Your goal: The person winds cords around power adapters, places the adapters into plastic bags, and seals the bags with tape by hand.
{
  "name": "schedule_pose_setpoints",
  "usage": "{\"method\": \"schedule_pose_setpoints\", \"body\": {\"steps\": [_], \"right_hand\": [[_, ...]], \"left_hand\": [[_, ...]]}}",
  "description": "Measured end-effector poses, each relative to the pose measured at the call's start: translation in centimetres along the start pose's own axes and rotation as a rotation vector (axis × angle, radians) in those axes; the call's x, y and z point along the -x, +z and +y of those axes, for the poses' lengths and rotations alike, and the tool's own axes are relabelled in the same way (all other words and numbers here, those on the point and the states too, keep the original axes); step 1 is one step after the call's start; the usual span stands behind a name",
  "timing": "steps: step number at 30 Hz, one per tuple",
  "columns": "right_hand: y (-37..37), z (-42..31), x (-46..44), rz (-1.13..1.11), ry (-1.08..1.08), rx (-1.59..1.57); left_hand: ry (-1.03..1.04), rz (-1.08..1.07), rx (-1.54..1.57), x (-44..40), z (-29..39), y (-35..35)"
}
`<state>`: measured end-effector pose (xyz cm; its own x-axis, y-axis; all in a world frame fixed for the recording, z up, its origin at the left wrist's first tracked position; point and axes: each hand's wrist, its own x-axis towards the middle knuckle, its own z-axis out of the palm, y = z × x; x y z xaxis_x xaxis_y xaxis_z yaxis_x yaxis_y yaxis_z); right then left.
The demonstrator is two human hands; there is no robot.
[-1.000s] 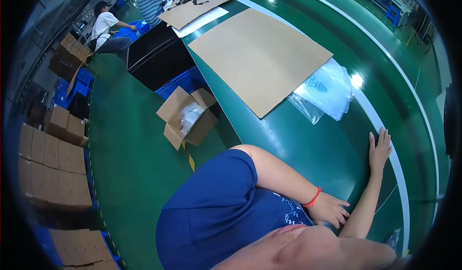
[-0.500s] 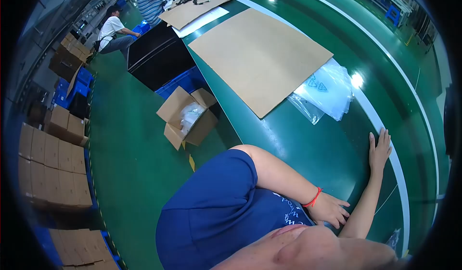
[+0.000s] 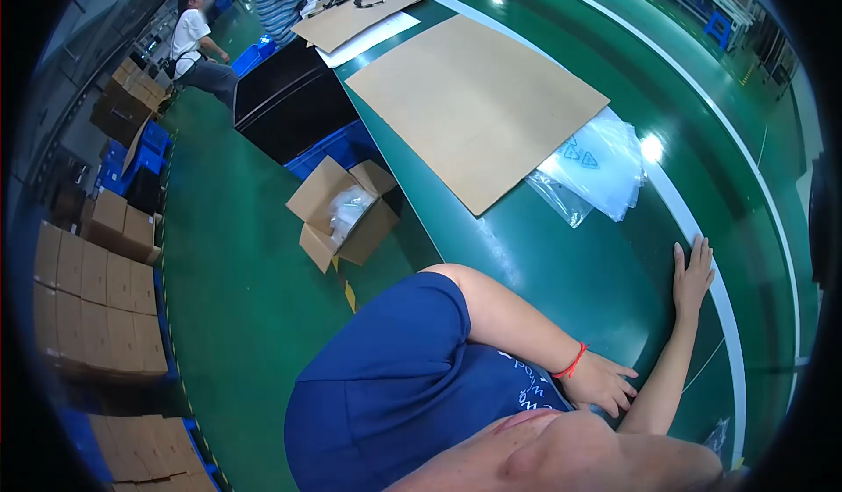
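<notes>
My left hand (image 3: 602, 383), with a red string bracelet (image 3: 572, 360) at its wrist, rests on the green table (image 3: 517, 268) beside my right forearm. Its fingers are apart and nothing is in them. My right hand (image 3: 694, 274) lies at the table's pale edge, thumb apart from the fingers, holding nothing. Beyond my hands, a large flat cardboard sheet (image 3: 478, 110) lies on the table. Clear plastic bags (image 3: 601, 167) with blue printed marks stick out from its right side. A small crumpled piece of clear plastic (image 3: 717, 437) sits near the lower right.
An open carton (image 3: 364, 238) with clear plastic inside stands left of the table, near black bins (image 3: 289, 102). Stacked cartons (image 3: 96, 308) line the left. One person in striped clothing (image 3: 276, 8) works at the far table end; another in white (image 3: 190, 36) sits behind.
The person in white has leaned forward and then back upright, and a hand has come away from the blue bin. My hands have stayed in place.
</notes>
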<state>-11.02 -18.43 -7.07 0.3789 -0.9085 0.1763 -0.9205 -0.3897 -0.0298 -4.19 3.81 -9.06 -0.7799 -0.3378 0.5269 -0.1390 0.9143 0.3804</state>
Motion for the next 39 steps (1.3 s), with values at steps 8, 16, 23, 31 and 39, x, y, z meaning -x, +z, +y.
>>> {"method": "schedule_pose_setpoints", "body": {"steps": [8,16,23,31,39], "right_hand": [[0.3,0.2,-0.1,0.008,-0.016,0.003],[0.0,0.0,-0.1,-0.013,0.007,0.021],[0.4,0.3,-0.1,0.001,0.005,0.012],[-0.3,-0.2,0.2,0.008,0.003,-0.027],[-1.1,-0.7,0.2,-0.043,0.04,-0.013]], "left_hand": [[0.005,-0.001,-0.006,0.1,0.1,-0.1],[0.02,0.001,-0.054,0.1,-0.2,0.3],[0.016,-0.006,0.036,0.0,0.1,-0.3],[0.0,-0.013,0.008,0.0,0.1,-0.2],[-0.028,-0.033,0.101,0.0,0.4,-1.0]]}}
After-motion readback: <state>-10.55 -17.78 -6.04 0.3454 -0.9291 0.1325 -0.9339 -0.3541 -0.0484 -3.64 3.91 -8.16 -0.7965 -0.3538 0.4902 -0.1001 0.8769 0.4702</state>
